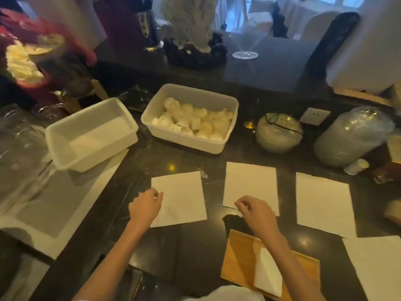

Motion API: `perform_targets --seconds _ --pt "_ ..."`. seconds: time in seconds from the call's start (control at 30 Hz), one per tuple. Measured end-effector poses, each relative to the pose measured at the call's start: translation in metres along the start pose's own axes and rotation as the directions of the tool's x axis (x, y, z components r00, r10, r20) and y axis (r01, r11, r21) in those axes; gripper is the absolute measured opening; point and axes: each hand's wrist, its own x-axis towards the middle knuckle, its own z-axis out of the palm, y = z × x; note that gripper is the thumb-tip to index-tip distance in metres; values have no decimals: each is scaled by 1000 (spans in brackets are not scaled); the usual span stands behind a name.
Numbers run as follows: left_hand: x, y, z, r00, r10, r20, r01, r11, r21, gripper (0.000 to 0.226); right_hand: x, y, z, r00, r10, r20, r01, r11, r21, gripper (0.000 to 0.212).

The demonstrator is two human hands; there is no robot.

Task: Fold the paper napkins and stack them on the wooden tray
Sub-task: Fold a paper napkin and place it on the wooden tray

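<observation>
Nearest the person: wooden tray (240,257) on the dark counter (184,246), one folded napkin (268,272) already on it, partly under the right forearm. A flat napkin (375,266) lies to the tray's right.

Next out: left hand (145,207), fingers curled, resting on the left edge of a flat napkin (182,198); whether it pinches the paper cannot be told. Right hand (256,210), fingertips drawn together, appears to pinch the near left corner of the middle napkin (251,185). Another napkin (323,200) lies flat beside it, untouched.

Judged step: starting a fold, one done, four left. Next move likely calls for lifting an edge and laying it squarely onto the opposite edge, then creasing.

Farther: tub of pale round pieces (191,118), empty tub (91,133), stemmed glass (245,45).
</observation>
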Motion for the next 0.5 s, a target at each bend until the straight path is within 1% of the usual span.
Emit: perform_targets --seconds 0.07,0.13,0.2,0.27,0.33,0.43,0.5 --pt "21 -21 2 992 -129 16 129 987 -94 34 22 -26 30 998 64 30 -65 996 58 19" --pt "38 -39 9 966 -244 83 253 958 -134 37 41 -53 59 992 119 37 -121 991 62 18" --pt "51 -49 21 942 -299 152 323 931 -172 42 56 -71 86 983 186 9 -186 979 79 19" --pt "59 -55 32 923 -321 215 364 908 -209 45 65 -80 106 963 268 3 -267 960 81 24" --pt "67 -55 42 906 -331 264 399 877 -269 46 69 -85 123 947 321 12 -322 946 35 28" --pt "73 -50 52 887 -332 321 437 827 -353 46 72 -87 140 934 358 8 -358 933 -25 27" --pt "76 -48 55 876 -327 356 453 810 -373 42 73 -85 148 932 362 -10 -362 931 -55 23"
